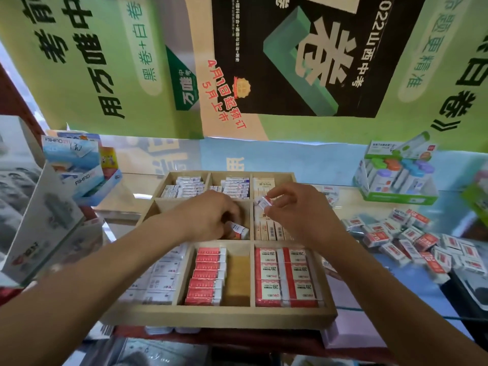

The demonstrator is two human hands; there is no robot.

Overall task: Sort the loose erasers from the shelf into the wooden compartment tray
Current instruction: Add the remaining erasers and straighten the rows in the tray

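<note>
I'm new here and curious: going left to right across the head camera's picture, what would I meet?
Grey box → blue display box → left hand → right hand → pile of loose erasers, with the green display box behind it.

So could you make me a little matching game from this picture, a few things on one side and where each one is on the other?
Things:
1. left hand
2. right hand
3. big 2B erasers
4. loose pile of erasers

Places:
A. on the shelf, right of the wooden tray
B. in the tray's near right compartment
C. down in the middle compartment, gripping a small eraser
D. above the tray's right column, pinching a small eraser

Pairs: 1-C, 2-D, 3-B, 4-A
</note>
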